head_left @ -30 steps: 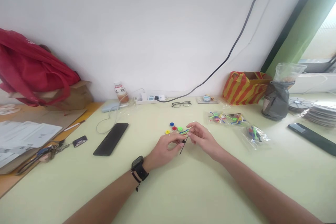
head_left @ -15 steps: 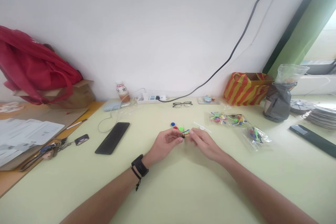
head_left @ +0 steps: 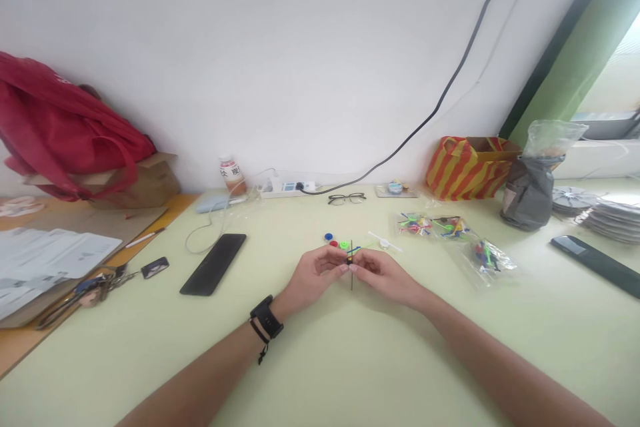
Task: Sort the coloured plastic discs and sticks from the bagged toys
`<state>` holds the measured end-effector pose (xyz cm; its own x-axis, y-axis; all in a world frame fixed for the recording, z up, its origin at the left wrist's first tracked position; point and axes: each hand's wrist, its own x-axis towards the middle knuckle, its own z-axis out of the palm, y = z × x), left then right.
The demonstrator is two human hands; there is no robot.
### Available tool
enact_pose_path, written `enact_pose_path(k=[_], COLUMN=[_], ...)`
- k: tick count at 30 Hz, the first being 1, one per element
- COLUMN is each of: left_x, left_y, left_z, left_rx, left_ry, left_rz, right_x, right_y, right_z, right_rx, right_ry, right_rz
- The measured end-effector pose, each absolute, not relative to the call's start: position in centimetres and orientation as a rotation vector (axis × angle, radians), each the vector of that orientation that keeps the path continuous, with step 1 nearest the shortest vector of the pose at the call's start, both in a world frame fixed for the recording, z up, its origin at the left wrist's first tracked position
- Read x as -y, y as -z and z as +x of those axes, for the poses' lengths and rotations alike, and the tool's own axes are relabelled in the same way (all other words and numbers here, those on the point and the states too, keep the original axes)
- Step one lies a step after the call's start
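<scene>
Between the fingertips of both hands is a small dark toy part with a thin, straight dark bar standing across it. My left hand, with a black watch on the wrist, pinches it from one side. From the other side, my right hand closes thumb and fingers on it. Most of the part is hidden by the fingers. Just beyond them lie a blue disc, a red disc, a green disc and a thin blue-and-green piece. A white propeller-like piece lies farther right.
Clear bags of coloured toy parts lie at right, near a striped bag and a grey bag. Eyeglasses and a power strip are along the wall. A black phone lies left.
My right hand has drawn closer to my left, and its fingertips now meet the small dark part. The thin bar now shows clearly between the hands.
</scene>
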<state>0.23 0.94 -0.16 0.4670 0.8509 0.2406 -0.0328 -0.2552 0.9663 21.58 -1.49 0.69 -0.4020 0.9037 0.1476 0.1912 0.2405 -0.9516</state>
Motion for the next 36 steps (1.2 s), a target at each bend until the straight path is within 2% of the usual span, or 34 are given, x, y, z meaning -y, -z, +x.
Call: enact_pose_path(k=[9, 16, 22, 30, 36], left_x=[-0.5, -1.7, -2.3, -2.1, -2.4], left_y=[-0.5, -0.4, 0.5, 0.2, 0.6], left_z=[0.1, -1.1, -1.6, -1.6, -1.6], left_rx=[-0.797, -1.025, -1.093, -1.269, -1.216], left_ry=[-0.952, -1.079, -0.993, -0.919, -0.882], left_rz=[1.887, 2.348, 2.431, 2.453, 2.4], right_x=[1.4, 1.3, 0.2, -0.9, 0.2], right_y=[-1.1, -1.6, -1.1, -1.0, -1.2], right_z=[22.1, 24.2, 26.3, 26.9, 24.9], right_rx=[1.873, 2.23, 2.266, 2.064, 2.136], right_ry=[-1.145, -0.421, -0.099, 0.061, 0.036], right_rz=[-1.079, -1.623, -1.977, -2.13, -1.914])
